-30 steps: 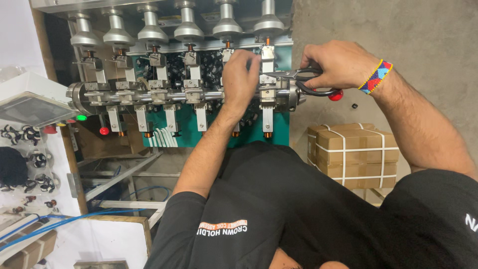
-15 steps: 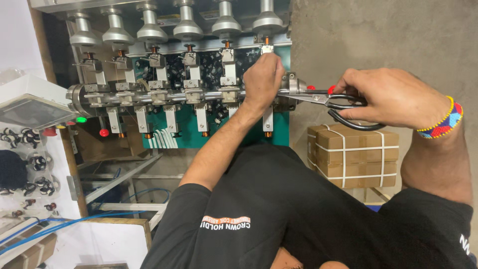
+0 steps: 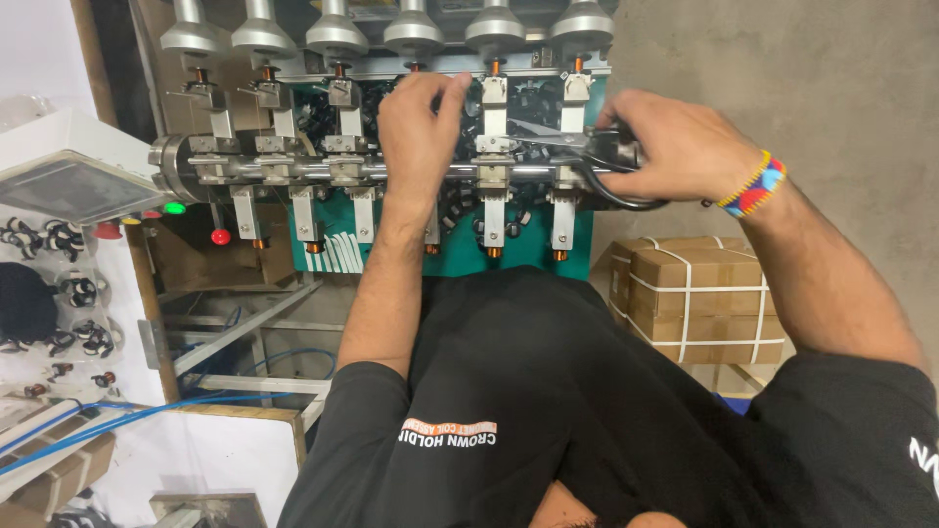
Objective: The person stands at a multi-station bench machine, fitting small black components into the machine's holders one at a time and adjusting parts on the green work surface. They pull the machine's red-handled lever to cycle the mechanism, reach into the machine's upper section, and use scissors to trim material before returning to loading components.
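— Left hand (image 3: 416, 122)?
— Draped over the steel shaft (image 3: 293, 171), fingertips bunched together just above it at the fourth winding head. Pinching something small there, probably fine wire; too thin to tell.

— Right hand (image 3: 685, 147)?
— Closed through the black loops of the scissors (image 3: 592, 156), at the right end of the shaft. Blades slightly parted, pointing left along the shaft toward the bunched fingertips, tips near the fifth head.

— How far along?
— Hard to judge. Copper-coloured tips showing below the shaft on most heads. Looks like work at the right-hand heads, with nothing touched on the three heads (image 3: 284, 147) toward the shaft's left end. No loose cut pieces visible anywhere.

— Packages?
— Stacked brown cardboard boxes (image 3: 685, 293) below and right of the shaft, squarish, strapped with white bands.

— Signs, lamps, labels?
— Round green lamp (image 3: 175, 207) just below the shaft's left end; red button (image 3: 221, 237) a little lower; another red knob (image 3: 106, 231) further left. Grey slanted control box (image 3: 68, 176) left of the shaft. Green panel (image 3: 577, 244) behind and below the shaft, with white slanted stripes (image 3: 342, 254) under the third head. No label on the boxes visible.
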A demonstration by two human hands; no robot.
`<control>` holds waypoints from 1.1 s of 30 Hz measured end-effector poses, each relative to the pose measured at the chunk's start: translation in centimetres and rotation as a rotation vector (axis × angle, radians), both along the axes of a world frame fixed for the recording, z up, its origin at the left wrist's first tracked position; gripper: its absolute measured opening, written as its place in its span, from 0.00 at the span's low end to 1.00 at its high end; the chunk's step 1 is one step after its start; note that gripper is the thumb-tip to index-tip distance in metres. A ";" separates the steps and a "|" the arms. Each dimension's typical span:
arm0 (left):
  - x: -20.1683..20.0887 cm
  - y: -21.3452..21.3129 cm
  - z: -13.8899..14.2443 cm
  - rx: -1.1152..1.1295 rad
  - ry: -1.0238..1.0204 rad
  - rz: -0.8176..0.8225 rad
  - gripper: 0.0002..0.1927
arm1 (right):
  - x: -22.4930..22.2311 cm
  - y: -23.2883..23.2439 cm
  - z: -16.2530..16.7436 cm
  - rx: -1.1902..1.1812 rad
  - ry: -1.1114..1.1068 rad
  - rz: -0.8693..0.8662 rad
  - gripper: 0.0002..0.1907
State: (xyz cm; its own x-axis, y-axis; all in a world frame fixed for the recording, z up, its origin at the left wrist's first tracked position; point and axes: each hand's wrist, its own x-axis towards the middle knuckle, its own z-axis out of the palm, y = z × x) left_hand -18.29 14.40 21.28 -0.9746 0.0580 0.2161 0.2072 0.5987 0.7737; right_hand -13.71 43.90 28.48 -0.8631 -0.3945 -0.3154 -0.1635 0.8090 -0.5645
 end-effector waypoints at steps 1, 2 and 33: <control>0.1 -0.3 -0.4 -0.055 0.031 -0.035 0.11 | -0.9 -1.0 -0.9 0.013 -0.001 0.044 0.30; 0.2 -0.2 -0.9 -0.109 0.064 -0.069 0.11 | -1.9 -2.1 -1.6 0.028 0.000 0.089 0.30; 0.2 -5.2 -0.2 0.175 0.101 -0.042 0.07 | 0.8 -6.0 1.0 -0.081 0.051 0.070 0.31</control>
